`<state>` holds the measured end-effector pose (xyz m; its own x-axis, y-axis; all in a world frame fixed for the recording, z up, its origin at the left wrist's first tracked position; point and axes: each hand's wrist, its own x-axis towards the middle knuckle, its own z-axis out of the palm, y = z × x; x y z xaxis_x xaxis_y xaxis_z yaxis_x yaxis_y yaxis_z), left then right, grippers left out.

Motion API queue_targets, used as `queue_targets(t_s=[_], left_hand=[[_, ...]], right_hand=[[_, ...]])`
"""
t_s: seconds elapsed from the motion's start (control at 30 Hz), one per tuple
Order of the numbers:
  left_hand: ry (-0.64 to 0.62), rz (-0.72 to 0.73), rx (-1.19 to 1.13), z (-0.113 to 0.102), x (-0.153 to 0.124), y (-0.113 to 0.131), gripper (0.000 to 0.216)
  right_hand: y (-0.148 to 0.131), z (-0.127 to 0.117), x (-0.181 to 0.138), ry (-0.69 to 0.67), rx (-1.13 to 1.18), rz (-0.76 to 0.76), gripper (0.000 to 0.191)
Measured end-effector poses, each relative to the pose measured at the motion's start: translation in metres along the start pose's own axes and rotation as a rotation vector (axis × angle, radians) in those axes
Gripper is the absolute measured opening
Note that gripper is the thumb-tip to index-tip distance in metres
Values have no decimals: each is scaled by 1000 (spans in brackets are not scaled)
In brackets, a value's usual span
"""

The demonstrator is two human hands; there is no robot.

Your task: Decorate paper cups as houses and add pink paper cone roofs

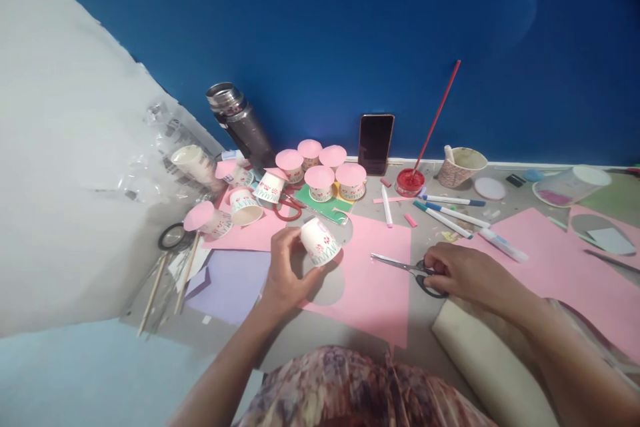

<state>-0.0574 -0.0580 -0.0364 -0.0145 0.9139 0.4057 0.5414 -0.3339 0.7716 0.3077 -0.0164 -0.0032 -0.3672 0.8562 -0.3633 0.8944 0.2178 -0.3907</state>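
Observation:
My left hand (287,273) grips a small white paper cup (320,242) decorated with red and green marks, tilted above a pink paper sheet (377,293). A round cut-out shows in the sheet beneath it. On the right, my right hand (457,269) has its fingers curled at the black handles of a pair of scissors (407,265). The scissor blades point left over the pink sheet and look nearly closed. Behind the held cup stand several similar cups topped with pink paper discs (320,178), some on a green card (327,205).
A steel flask (245,123) and a phone (376,143) stand near the blue wall. A red paint pot (410,182) holds a long red stick. Several markers (445,219) lie at right, beside another pink sheet (540,260). Purple paper (233,283) lies at left.

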Motion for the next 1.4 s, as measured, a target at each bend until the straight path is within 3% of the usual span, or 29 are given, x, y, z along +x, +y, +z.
queue_targets(t_s=[0.13, 0.27, 0.43, 0.57, 0.7, 0.9, 1.1, 1.23, 1.3, 1.4], left_hand=[[58, -194, -55, -9, -17, -10, 68], [80, -296, -21, -28, -28, -11, 65], [128, -363, 163, -48, -18, 1, 66], [207, -219, 437, -58, 5, -6, 68], [155, -10, 744, -63, 21, -29, 54], [144, 174, 806, -65, 18, -48, 51], [134, 115, 688, -65, 8, -21, 63], [234, 213, 565, -47, 4, 18, 63], [110, 200, 455, -25, 2, 37, 50], [-259, 261, 316, 18, -2, 57, 50]], right_hand=[[3, 3, -1, 31, -16, -60, 4], [8, 6, -1, 54, -49, -123, 4], [9, 9, 0, 64, -44, -133, 7], [6, 9, 0, 52, -10, -103, 6], [4, 9, -2, 61, 20, -71, 6], [4, 9, -2, 90, 14, -105, 6], [1, 3, -4, 85, -20, -112, 7], [3, -6, -6, 83, 65, -69, 10], [9, -9, -4, 95, 167, -24, 11], [20, -8, 1, 185, 353, 31, 11]])
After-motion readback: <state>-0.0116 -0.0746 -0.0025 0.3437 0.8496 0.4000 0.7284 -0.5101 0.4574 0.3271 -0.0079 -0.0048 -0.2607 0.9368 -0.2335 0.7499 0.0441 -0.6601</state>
